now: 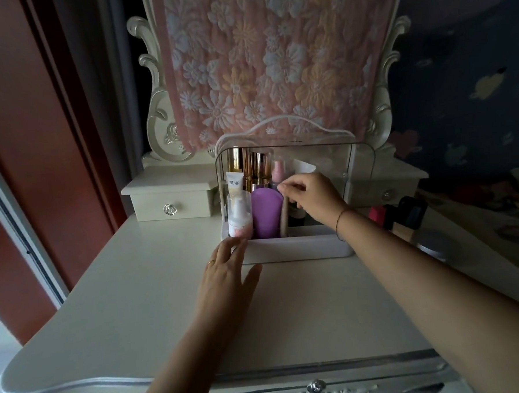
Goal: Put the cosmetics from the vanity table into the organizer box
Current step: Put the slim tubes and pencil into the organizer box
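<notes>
The white organizer box [297, 248] with a clear raised lid stands at the back middle of the vanity table [137, 293]. Inside it are a white pump bottle [239, 218], a purple tube [266, 214], a white tube [235, 184], gold-capped bottles [258, 169] and a pink spray bottle [278, 172]. My right hand [311, 198] reaches into the box, its fingertips pinched at the top of something small beside the purple tube; what it pinches is hidden. My left hand [226, 273] lies flat and open against the box's front left corner.
A floral cloth [275, 60] hangs over the mirror behind the box. Small drawers [170, 201] flank the box. Dark and red items [403, 212] and a grey round lid [435, 244] sit at the table's right edge. A red-brown door stands on the left.
</notes>
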`<control>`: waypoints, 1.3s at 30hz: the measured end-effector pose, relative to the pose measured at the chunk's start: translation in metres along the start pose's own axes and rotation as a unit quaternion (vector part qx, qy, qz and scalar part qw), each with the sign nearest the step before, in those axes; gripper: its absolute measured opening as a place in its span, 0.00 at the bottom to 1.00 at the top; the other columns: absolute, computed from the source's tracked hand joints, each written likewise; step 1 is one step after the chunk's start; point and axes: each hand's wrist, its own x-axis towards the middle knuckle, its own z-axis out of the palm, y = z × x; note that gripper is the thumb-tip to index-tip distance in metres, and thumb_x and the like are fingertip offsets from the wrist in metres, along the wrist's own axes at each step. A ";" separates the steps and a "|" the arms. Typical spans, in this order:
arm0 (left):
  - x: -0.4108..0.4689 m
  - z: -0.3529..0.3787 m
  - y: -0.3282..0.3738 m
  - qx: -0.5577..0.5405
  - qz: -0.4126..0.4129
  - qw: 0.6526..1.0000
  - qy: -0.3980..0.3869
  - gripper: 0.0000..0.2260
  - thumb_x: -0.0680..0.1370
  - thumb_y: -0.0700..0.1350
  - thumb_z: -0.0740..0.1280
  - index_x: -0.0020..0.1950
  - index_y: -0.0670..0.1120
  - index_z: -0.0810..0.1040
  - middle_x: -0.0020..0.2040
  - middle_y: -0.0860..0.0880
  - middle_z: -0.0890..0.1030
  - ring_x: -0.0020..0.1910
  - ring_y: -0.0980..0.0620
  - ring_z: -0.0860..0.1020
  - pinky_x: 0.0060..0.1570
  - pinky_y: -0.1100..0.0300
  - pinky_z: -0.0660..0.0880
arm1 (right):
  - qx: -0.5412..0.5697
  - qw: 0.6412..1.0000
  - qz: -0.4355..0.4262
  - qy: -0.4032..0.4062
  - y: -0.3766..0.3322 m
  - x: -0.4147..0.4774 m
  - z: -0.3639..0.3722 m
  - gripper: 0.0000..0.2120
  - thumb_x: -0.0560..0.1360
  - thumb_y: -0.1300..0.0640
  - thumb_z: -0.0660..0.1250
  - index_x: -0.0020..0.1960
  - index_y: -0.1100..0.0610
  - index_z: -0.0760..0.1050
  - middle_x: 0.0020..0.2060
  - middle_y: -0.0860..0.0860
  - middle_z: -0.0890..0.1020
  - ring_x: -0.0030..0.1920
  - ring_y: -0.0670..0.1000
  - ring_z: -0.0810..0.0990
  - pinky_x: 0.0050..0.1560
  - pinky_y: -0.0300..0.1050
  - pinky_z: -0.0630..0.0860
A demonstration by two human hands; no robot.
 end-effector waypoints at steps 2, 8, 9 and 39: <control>0.000 0.000 -0.001 0.001 -0.003 1.000 0.000 0.24 0.76 0.53 0.63 0.71 0.49 0.64 0.70 0.49 0.67 0.68 0.50 0.65 0.65 0.56 0.65 | 0.007 1.000 0.004 0.004 0.000 0.001 0.000 0.12 0.76 0.52 0.65 0.50 0.59 0.81 0.31 0.43 0.77 0.31 0.40 0.73 0.36 0.34 0.70; 0.000 0.000 -0.005 -0.002 -0.006 1.000 -0.002 0.24 0.76 0.52 0.63 0.71 0.48 0.64 0.69 0.49 0.67 0.68 0.50 0.65 0.66 0.57 0.63 | 0.001 1.000 0.009 0.016 0.001 0.000 0.002 0.13 0.77 0.51 0.64 0.51 0.60 0.81 0.33 0.48 0.78 0.30 0.41 0.74 0.34 0.33 0.70; 0.000 0.000 -0.005 -0.002 -0.008 1.000 -0.003 0.24 0.76 0.52 0.63 0.71 0.48 0.65 0.69 0.49 0.67 0.68 0.50 0.65 0.66 0.57 0.63 | 0.002 1.000 0.010 0.021 0.000 0.000 0.002 0.13 0.77 0.52 0.64 0.51 0.60 0.81 0.33 0.48 0.78 0.31 0.41 0.73 0.35 0.35 0.70; 0.006 0.024 0.023 0.004 0.017 0.999 -0.044 0.26 0.75 0.50 0.65 0.71 0.47 0.63 0.70 0.45 0.67 0.69 0.45 0.64 0.66 0.51 0.64 | -0.362 0.904 0.203 -0.100 0.069 -0.162 -0.105 0.10 0.73 0.51 0.63 0.34 0.53 0.71 0.40 0.49 0.72 0.42 0.53 0.76 0.37 0.42 0.70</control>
